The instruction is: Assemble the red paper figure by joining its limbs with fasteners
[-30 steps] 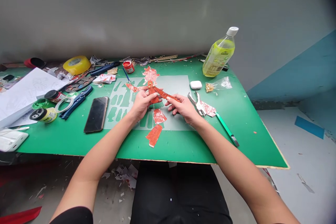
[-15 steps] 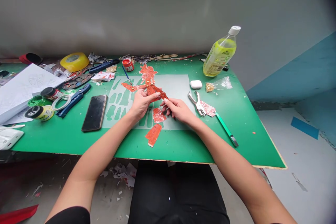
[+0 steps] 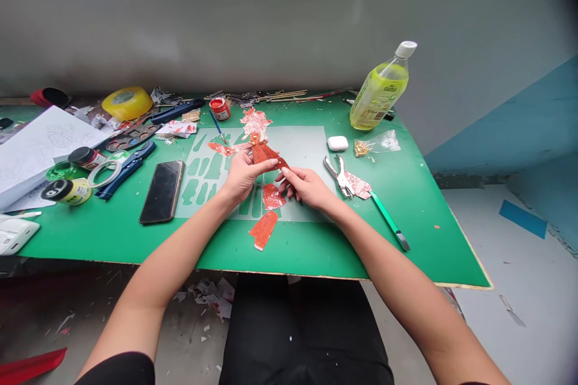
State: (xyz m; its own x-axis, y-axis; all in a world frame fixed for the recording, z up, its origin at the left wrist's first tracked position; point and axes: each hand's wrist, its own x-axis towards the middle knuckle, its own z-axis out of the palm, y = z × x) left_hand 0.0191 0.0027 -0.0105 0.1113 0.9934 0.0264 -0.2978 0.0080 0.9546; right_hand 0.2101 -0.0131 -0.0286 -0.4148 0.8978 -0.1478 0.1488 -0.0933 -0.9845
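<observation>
Between my hands is a red jointed paper figure [image 3: 262,154], its pieces joined by gold fasteners. My left hand [image 3: 244,178] pinches the body, thumb on top. My right hand [image 3: 303,185] grips the lower right end of a limb between thumb and fingers. The ragged head piece and one outstretched limb stick out beyond my left hand. Below them lie two loose red cutouts, a patterned one [image 3: 273,197] and a plainer one [image 3: 263,230]. A translucent sheet with cut-out shapes [image 3: 307,141] is spread beneath.
On the right are a hole punch [image 3: 339,175], a green-handled cutter [image 3: 389,220], a white case [image 3: 338,143], a bag of gold fasteners [image 3: 374,144] and a yellow-green drink bottle [image 3: 379,93]. To the left lie a phone [image 3: 161,192], paint jars [image 3: 67,191] and a tape roll [image 3: 127,103].
The figure has tilted slightly in my hands, so its head piece and outstretched limb now look paler with glare. Both hands keep their grip in nearly the same place.
</observation>
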